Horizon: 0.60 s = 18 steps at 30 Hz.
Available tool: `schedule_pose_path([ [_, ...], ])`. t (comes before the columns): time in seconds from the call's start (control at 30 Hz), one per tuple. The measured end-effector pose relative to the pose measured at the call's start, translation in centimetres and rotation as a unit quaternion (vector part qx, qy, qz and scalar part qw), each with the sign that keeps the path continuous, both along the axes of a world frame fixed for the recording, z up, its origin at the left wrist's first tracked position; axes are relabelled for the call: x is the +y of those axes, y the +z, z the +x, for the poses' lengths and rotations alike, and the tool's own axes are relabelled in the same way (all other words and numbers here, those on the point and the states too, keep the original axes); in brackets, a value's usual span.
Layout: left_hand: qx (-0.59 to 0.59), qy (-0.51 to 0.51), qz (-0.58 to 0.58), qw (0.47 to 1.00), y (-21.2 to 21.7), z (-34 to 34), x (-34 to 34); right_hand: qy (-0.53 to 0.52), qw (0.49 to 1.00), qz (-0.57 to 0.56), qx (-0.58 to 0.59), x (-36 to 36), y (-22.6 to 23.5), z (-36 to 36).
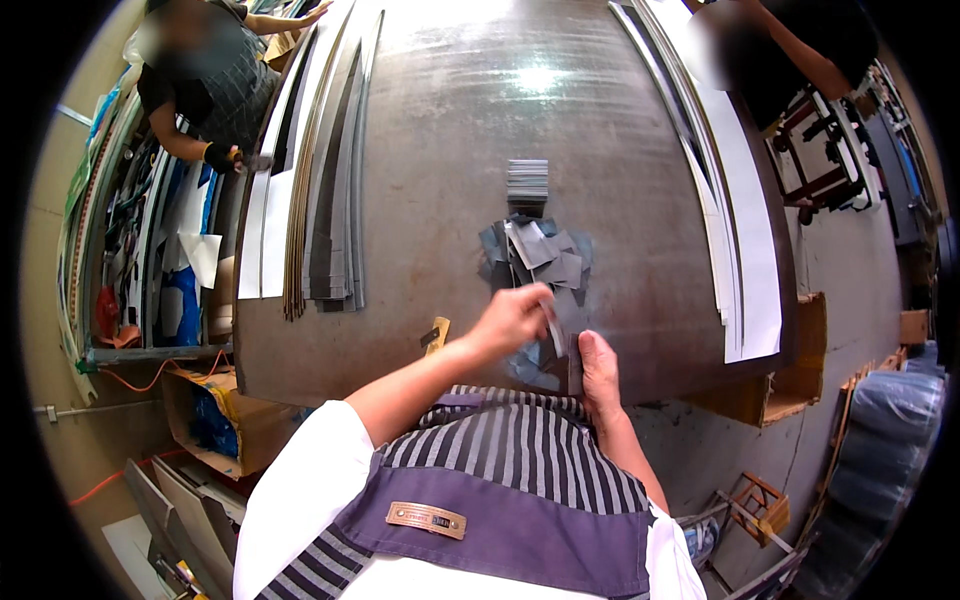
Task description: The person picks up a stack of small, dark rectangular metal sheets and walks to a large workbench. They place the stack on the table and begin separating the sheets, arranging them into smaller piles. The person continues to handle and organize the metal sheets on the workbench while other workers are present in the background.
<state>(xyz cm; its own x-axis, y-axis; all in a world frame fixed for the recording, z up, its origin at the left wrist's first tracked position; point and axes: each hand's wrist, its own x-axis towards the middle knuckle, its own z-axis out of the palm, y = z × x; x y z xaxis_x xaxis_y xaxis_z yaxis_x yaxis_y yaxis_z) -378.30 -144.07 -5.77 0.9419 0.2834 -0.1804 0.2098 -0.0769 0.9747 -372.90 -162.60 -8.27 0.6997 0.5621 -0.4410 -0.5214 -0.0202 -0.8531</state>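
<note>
I stand at a large dark metal table (450,150). My left hand (512,315) pinches a small grey card piece (552,325) near the front edge. My right hand (598,365) holds a thin stack of grey pieces (574,362) upright on edge, right beside the left hand. Just beyond both hands lies a loose heap of grey card pieces (535,255). A neat striped stack of the same pieces (527,182) sits farther back on the table.
Long strips of grey, white and brown board (325,180) lie along the table's left side, and long white strips (740,220) along the right. A small tan tool (436,335) lies near the front edge. Two other people (205,85) work at the far corners. Boxes stand below.
</note>
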Motion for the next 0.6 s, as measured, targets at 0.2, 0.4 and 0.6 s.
schedule_pose_path([
  [0.2,-0.004,0.143,0.212,0.967,-1.1,0.7,4.2,0.139,0.727,-0.485,-0.465,-2.5,-3.2,2.6],
  [0.4,0.072,-0.012,0.01,0.997,-1.1,-1.6,0.0,0.073,0.802,-0.417,-0.42,-2.3,-2.8,3.2],
  [0.6,0.125,-0.106,-0.391,0.906,1.0,-1.3,-2.6,0.075,0.992,0.02,0.097,0.7,1.4,0.5],
])
